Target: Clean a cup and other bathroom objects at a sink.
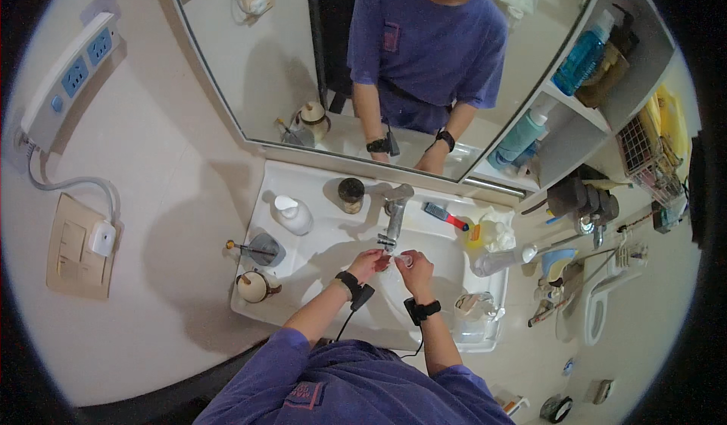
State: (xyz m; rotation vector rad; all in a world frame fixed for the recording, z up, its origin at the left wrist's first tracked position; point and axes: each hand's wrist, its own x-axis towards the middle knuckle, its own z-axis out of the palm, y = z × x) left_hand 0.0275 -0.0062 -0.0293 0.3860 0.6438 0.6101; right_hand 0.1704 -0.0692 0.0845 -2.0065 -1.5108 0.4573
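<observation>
Both hands are over the white washbasin (pixel 363 317), just below the spout of the chrome faucet (pixel 396 220). My right hand (pixel 419 274) grips a small, whitish, translucent piece (pixel 404 260), too small to name surely. Close beside it, my left hand (pixel 366 267) has its fingers curled at the spout's mouth. Whether those fingers hold anything is unclear. Black bands with small boxes and cables circle both wrists. Water appears to be at the spout, though the hands partly hide that spot.
On the left rim stand a white pump bottle (pixel 293 216), a grey cup with a toothbrush (pixel 267 250) and a cream lidded cup (pixel 254 286). A dark-lidded jar (pixel 351 195), a red-handled brush (pixel 446 216), a clear bottle (pixel 500 261) and a clear container (pixel 476 318) surround the basin.
</observation>
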